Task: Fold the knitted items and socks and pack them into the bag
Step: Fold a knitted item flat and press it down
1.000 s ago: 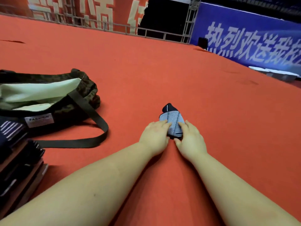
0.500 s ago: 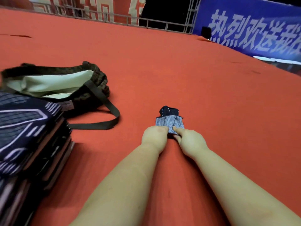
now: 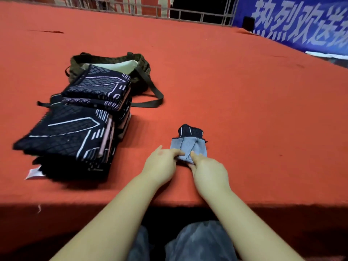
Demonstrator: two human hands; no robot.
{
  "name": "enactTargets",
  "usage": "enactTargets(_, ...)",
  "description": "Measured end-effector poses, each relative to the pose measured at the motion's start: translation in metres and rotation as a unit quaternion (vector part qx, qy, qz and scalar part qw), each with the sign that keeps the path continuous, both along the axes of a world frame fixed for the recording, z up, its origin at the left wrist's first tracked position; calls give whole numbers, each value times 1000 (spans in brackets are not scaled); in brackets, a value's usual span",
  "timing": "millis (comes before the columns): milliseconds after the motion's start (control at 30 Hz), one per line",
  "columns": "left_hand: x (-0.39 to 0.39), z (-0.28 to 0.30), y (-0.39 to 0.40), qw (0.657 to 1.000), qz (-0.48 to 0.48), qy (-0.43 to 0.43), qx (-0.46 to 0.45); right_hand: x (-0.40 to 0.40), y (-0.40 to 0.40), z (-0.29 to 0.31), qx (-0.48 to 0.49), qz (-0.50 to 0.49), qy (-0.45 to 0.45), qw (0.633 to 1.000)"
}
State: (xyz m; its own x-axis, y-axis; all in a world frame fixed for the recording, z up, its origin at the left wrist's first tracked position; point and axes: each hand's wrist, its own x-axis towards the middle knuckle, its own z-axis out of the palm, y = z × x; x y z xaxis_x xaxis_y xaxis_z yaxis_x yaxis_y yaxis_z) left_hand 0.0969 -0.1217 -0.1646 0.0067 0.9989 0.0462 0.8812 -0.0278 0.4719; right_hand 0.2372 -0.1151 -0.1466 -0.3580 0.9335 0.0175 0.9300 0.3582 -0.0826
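A small folded sock [image 3: 190,143], grey with a dark toe end, lies on the red table [image 3: 244,110] in front of me. My left hand [image 3: 162,163] pinches its near left corner. My right hand [image 3: 208,171] pinches its near edge just right of that. A stack of folded dark knitted items [image 3: 75,125] with pale line patterns sits to the left. Behind the stack lies an olive camouflage bag [image 3: 139,63], mouth open, pale lining showing, its strap [image 3: 150,98] looped on the table.
The table's near edge [image 3: 282,204] runs just behind my wrists, with my grey-trousered knees below it. A white tag [image 3: 33,173] sticks out under the stack. A metal railing and a blue banner [image 3: 301,25] stand at the far side.
The view tilted down and left, bringing the whole stack and the table edge into sight. Both hands slid back from lying over the sock to pinching its near edge.
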Motion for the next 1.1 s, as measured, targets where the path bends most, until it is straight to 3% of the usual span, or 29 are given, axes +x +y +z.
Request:
enactTargets(100, -18, 8, -35, 1000, 0, -28, -13, -15, -46, -7, -17, -16, 21, 999)
enactTargets(200, -33, 19, -41, 987, 0, -141, -75, -22, -65, -9, -53, -15, 41, 998)
enactTargets(300, -29, 28, -30, 966, 43, -239, -93, -16, -49, 1, -80, -38, 156, 984)
enactTargets(400, -20, 26, -17, 970, 148, -182, -63, -6, -18, 7, -95, -97, 341, 930)
enactTargets(500, -14, 21, -10, 969, 202, -81, -113, -1, 14, 6, -68, -163, 391, 903)
enactTargets(567, -13, 18, -5, 969, 202, -68, -127, -3, 34, 3, -120, -189, 435, 872)
enactTargets(667, -14, 14, -2, 967, 162, -183, -68, -7, 49, 4, -221, -193, 537, 790)
enactTargets(733, -16, 16, -6, 951, 121, -284, 5, -8, 48, 8, -259, -162, 564, 767)
enactTargets(833, -18, 26, -13, 932, 83, -336, 103, -16, 37, 22, -280, -82, 597, 747)
enactTargets(967, -16, 40, -23, 922, 54, -358, 136, -24, 17, 42, -170, -63, 617, 766)
enactTargets(1100, -13, 40, -35, 953, 78, -238, 169, -28, 1, 48, -3, -38, 504, 863)
